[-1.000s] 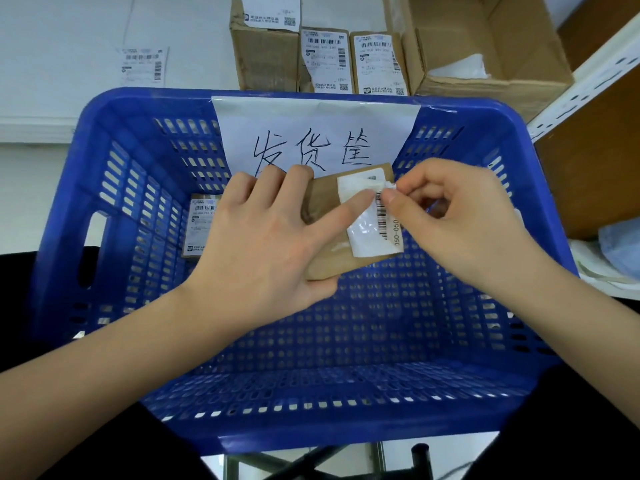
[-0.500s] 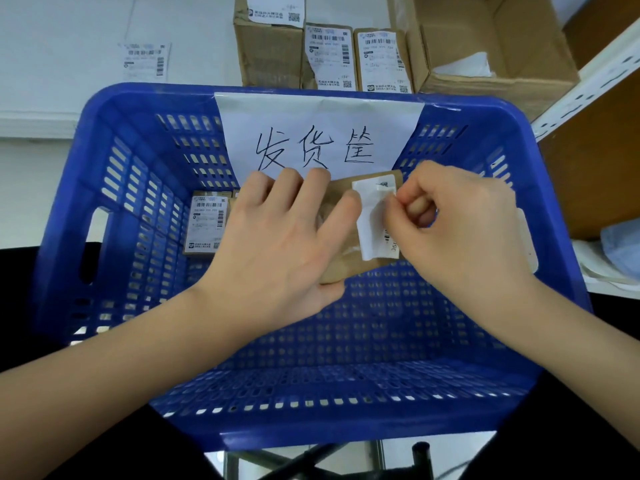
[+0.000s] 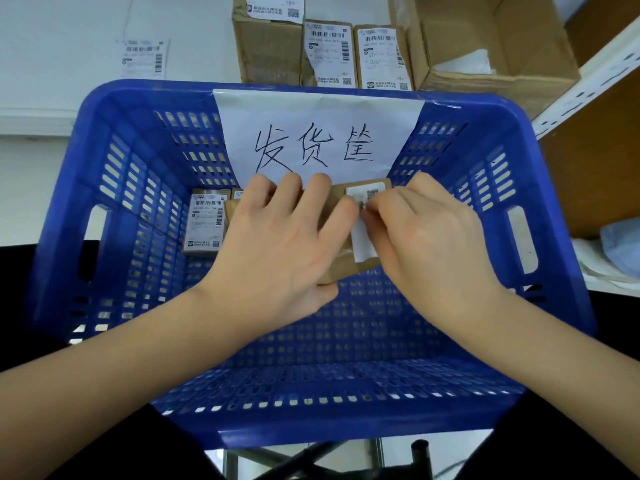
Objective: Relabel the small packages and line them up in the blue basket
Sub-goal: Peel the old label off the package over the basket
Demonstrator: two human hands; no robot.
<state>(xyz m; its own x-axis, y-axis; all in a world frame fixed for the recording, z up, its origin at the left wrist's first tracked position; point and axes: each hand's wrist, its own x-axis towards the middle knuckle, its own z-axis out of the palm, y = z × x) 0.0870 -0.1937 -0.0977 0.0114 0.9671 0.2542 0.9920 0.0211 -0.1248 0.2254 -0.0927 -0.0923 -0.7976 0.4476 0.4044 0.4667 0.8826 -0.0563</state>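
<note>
Both forearms reach in over the near rim of the blue basket (image 3: pixel 311 420). The left hand (image 3: pixel 277 247) wraps a brown package (image 3: pixel 341 268), held above the basket floor, and covers most of it. The right hand (image 3: pixel 429 237) pinches a white label (image 3: pixel 362 237) on its face, fingers curled tight; the print there is blurred, probably a barcode. Further in, a labelled package (image 3: pixel 204 223) stands against the far left wall, another beside it mostly hidden. A paper sign (image 3: pixel 318 133) on the far wall reads 发货筐. Beyond, labelled boxes (image 3: pixel 329 53) stand by an open carton (image 3: pixel 491 46), cut off at the top.
</note>
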